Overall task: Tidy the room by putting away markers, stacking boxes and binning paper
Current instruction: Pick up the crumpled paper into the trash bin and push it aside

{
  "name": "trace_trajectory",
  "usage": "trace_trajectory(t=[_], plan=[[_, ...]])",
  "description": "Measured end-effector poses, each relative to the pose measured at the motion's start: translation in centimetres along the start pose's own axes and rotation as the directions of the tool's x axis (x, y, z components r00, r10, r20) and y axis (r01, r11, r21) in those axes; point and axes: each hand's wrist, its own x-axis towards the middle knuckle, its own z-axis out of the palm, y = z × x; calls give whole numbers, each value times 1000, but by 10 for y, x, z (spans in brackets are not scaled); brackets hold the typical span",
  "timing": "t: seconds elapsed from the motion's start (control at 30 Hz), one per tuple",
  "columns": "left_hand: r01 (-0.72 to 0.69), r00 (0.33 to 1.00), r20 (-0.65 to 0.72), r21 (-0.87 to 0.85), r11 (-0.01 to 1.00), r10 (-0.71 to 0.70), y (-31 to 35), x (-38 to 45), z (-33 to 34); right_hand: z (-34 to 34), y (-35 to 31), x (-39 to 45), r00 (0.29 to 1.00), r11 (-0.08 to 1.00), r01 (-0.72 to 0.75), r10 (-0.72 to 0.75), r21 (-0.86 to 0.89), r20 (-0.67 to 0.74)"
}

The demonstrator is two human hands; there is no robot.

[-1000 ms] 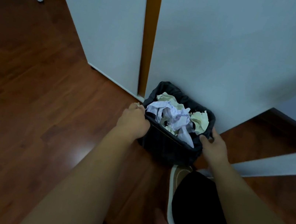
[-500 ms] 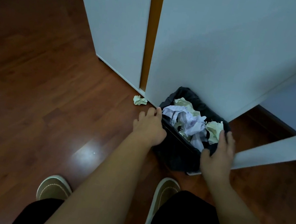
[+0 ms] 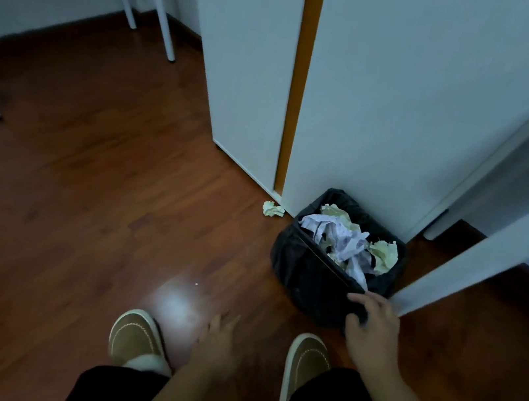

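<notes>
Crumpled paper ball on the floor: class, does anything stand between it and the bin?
Nothing visible. The crumpled paper ball lies on bare floor just left of the black-lined bin, whose top is open.

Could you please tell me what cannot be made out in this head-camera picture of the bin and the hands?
Head view:
- Left hand: smeared by motion blur, so its finger pose is unreadable.
- Bin: its depth and lower contents are hidden under the crumpled paper on top.
- Right hand: whether its fingertips touch the bin's rim is unclear.
- Paper ball on the floor: too small to show any writing.
</notes>
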Motion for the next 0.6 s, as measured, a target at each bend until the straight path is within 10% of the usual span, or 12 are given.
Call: trace_trajectory(t=[0.3, 0.6], plan=[[-13, 973, -231, -85, 996, -7, -34, 28, -68, 93, -24, 10, 922, 998, -19, 43, -66, 384], [44, 996, -78, 59, 997, -39, -34, 69, -86, 131, -77, 52, 934, 989, 145, -138, 3, 330]])
